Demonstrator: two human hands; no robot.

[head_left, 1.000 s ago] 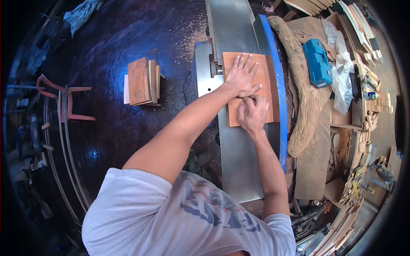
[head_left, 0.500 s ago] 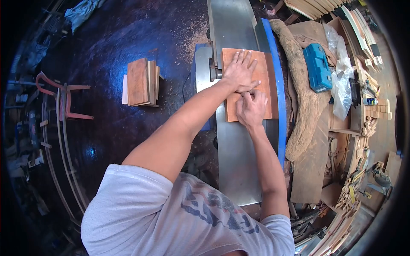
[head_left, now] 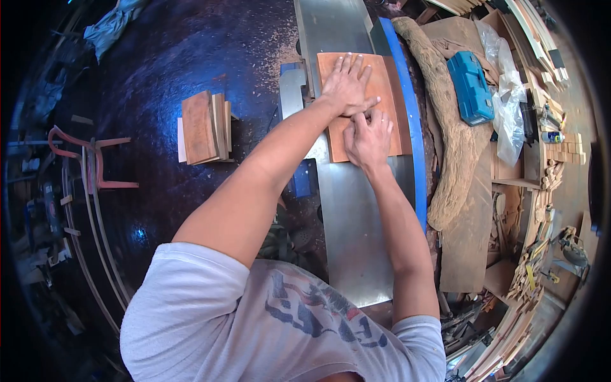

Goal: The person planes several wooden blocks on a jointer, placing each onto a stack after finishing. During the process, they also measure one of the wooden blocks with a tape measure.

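A flat reddish-brown board (head_left: 337,137) lies on the metal bed (head_left: 356,235) of a machine, its right side along the upright fence with a blue edge (head_left: 407,108). My left hand (head_left: 347,88) rests palm down on the board's upper part, fingers spread and thumb out to the right. Just below it, near the board's near end, my right hand (head_left: 369,137) presses on the board with curled fingers. Whether anything is under those fingers is hidden. The two hands touch or nearly touch.
A stack of boards (head_left: 200,127) stands on the dark floor at left, with a red chair frame (head_left: 95,159) beyond. Right of the machine are a long rough log (head_left: 449,146), a teal case (head_left: 471,88), clear plastic (head_left: 509,114) and wood pieces (head_left: 566,149).
The board and both my hands have moved forward along the metal bed, away from my body. The view has shifted slightly. Both hands keep their shape on the board.
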